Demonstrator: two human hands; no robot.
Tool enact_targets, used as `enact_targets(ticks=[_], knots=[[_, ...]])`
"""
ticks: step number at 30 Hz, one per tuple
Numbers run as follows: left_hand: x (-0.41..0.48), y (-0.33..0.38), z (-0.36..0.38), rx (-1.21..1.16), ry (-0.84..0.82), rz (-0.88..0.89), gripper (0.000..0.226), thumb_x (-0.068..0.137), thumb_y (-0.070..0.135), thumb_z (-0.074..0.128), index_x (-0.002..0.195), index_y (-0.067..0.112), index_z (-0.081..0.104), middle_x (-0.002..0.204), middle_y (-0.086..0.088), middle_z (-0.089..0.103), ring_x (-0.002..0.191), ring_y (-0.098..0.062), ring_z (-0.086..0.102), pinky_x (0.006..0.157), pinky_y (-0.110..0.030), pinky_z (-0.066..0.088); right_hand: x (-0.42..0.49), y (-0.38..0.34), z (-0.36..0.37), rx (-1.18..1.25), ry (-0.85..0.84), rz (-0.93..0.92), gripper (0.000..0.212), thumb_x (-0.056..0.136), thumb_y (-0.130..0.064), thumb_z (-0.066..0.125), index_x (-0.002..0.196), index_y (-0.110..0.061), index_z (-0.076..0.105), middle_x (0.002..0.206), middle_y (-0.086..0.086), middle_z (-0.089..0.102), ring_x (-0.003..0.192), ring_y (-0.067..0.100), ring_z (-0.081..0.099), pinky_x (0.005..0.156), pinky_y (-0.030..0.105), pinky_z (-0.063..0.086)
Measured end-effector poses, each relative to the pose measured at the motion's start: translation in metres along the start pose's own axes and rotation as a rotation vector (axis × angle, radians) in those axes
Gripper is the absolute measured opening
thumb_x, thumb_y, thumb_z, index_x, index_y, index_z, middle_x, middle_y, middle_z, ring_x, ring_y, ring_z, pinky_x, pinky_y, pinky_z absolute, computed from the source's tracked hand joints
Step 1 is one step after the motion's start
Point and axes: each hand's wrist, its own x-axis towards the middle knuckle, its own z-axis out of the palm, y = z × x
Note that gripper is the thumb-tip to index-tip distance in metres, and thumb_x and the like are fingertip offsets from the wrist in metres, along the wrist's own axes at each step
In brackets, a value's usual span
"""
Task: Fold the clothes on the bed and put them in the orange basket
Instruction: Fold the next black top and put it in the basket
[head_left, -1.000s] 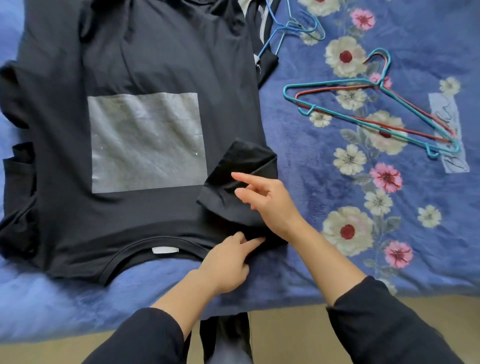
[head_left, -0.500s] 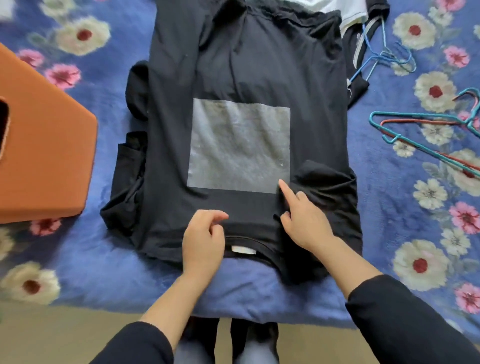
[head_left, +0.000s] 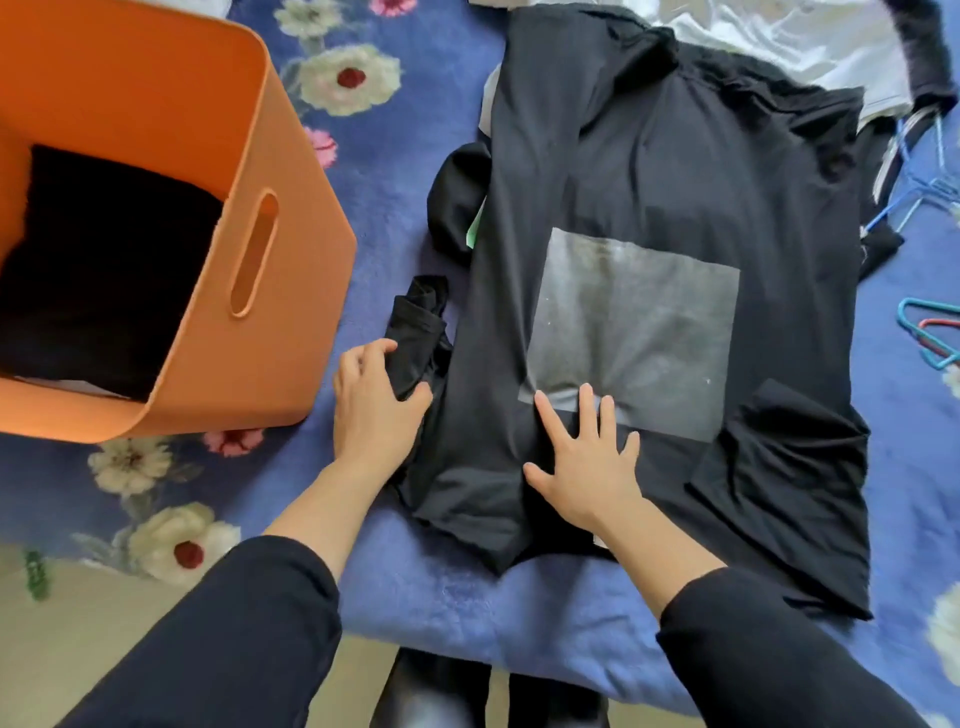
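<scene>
A black T-shirt (head_left: 649, 171) with a grey square print (head_left: 639, 322) lies flat on the bed, collar toward me. Its right sleeve (head_left: 779, 457) is folded in over the body. My left hand (head_left: 371, 410) grips the bunched left sleeve (head_left: 418, 322) at the shirt's left edge. My right hand (head_left: 587, 462) lies flat with fingers spread on the shirt just below the print. The orange basket (head_left: 244, 156) stands at the left with dark folded clothing (head_left: 104, 260) inside.
The bed has a blue floral blanket (head_left: 395, 104). White and dark clothes (head_left: 810, 41) are heaped at the back right. Blue wire hangers (head_left: 919, 192) and a teal and red hanger (head_left: 930, 332) lie at the right edge. The bed's front edge is near my legs.
My view has swung left, bringing the orange basket in. My left hand moved from the collar to grip the left sleeve. My right hand left the folded right sleeve and now presses flat on the shirt.
</scene>
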Motion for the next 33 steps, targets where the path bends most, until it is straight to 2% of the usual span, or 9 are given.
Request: enact_targets(ticks=[4, 7, 11, 18, 21, 24, 26, 29, 33], knots=[[0.019, -0.001, 0.004, 0.131, -0.101, -0.099, 0.032, 0.091, 0.019, 0.056, 0.121, 0.012, 0.048, 0.125, -0.012, 0.047, 0.109, -0.033, 0.049, 0.081, -0.036, 0.038, 0.002, -0.001, -0.001, -0.018, -0.011, 0.002, 0.08, 0.095, -0.056, 0.038, 0.148, -0.041, -0.02, 0.156, 0.01, -0.03, 0.145, 0.034, -0.023, 0.114, 0.062, 0.006], [0.021, -0.007, -0.009, -0.067, 0.126, -0.121, 0.018, 0.096, 0.013, 0.047, 0.108, 0.005, 0.057, 0.103, -0.015, 0.062, 0.097, -0.033, 0.053, 0.069, -0.026, 0.026, 0.003, -0.002, -0.001, -0.019, -0.026, 0.007, 0.08, 0.095, -0.055, 0.038, 0.148, -0.04, -0.02, 0.156, 0.01, -0.031, 0.144, 0.034, -0.024, 0.114, 0.063, 0.005], [-0.006, -0.001, -0.033, -0.233, 0.413, -0.054, 0.022, 0.102, 0.014, 0.038, 0.084, 0.003, 0.047, 0.064, -0.003, 0.044, 0.066, -0.017, 0.034, 0.063, -0.027, 0.019, 0.004, -0.003, -0.001, -0.008, -0.041, 0.004, 0.079, 0.096, -0.054, 0.037, 0.148, -0.04, -0.021, 0.155, 0.011, -0.033, 0.143, 0.035, -0.026, 0.113, 0.063, 0.003], [-0.047, 0.031, -0.048, -0.474, 0.721, -0.099, 0.02, 0.102, 0.015, 0.031, 0.087, 0.009, 0.041, 0.074, 0.006, 0.041, 0.073, -0.013, 0.034, 0.077, -0.02, 0.032, 0.002, 0.004, -0.006, 0.039, -0.078, -0.037, 0.08, 0.096, -0.052, 0.04, 0.148, -0.042, -0.019, 0.155, 0.009, -0.033, 0.143, 0.032, -0.027, 0.115, 0.061, 0.001], [-0.049, 0.056, -0.049, -0.497, 0.775, 0.03, 0.021, 0.102, 0.009, 0.032, 0.089, 0.0, 0.046, 0.075, 0.003, 0.04, 0.066, -0.006, 0.033, 0.07, -0.013, 0.031, -0.001, 0.013, -0.01, 0.079, -0.077, -0.08, 0.079, 0.095, -0.047, 0.045, 0.15, -0.043, -0.011, 0.157, 0.004, -0.028, 0.145, 0.027, -0.024, 0.116, 0.056, 0.002], [-0.053, 0.078, -0.029, -0.413, 0.51, 0.263, 0.02, 0.1, 0.008, 0.038, 0.096, -0.006, 0.052, 0.073, 0.003, 0.049, 0.068, -0.011, 0.04, 0.066, -0.016, 0.031, -0.003, 0.027, -0.01, 0.138, -0.046, -0.139, 0.076, 0.093, -0.041, 0.05, 0.153, -0.04, 0.003, 0.161, 0.001, -0.017, 0.148, 0.022, -0.016, 0.118, 0.049, 0.005], [-0.057, 0.076, -0.005, -0.222, 0.035, 0.382, 0.022, 0.098, 0.019, 0.044, 0.11, 0.005, 0.056, 0.111, -0.008, 0.065, 0.106, -0.016, 0.054, 0.086, -0.021, 0.037, -0.004, 0.037, -0.009, 0.21, 0.027, -0.17, 0.07, 0.092, -0.034, 0.053, 0.153, -0.032, 0.019, 0.163, 0.001, 0.0, 0.15, 0.021, -0.003, 0.118, 0.044, 0.011], [-0.061, 0.037, 0.026, 0.39, -0.523, 0.502, 0.037, 0.095, 0.032, 0.048, 0.131, 0.023, 0.046, 0.158, 0.001, 0.025, 0.148, -0.025, 0.013, 0.117, -0.046, 0.018, -0.011, 0.051, -0.002, 0.294, 0.282, -0.189, 0.045, 0.085, -0.014, 0.059, 0.13, -0.009, 0.057, 0.141, 0.009, 0.048, 0.132, 0.028, 0.043, 0.101, 0.041, 0.041], [-0.072, -0.004, 0.025, 0.519, -0.452, 0.629, 0.063, 0.071, 0.013, 0.069, 0.13, 0.019, 0.049, 0.144, -0.007, 0.046, 0.132, -0.029, 0.038, 0.101, -0.054, 0.042, -0.023, 0.07, 0.009, 0.236, 0.465, -0.248, 0.021, 0.073, -0.004, 0.062, 0.093, -0.004, 0.069, 0.11, 0.011, 0.066, 0.104, 0.033, 0.062, 0.074, 0.041, 0.051]])
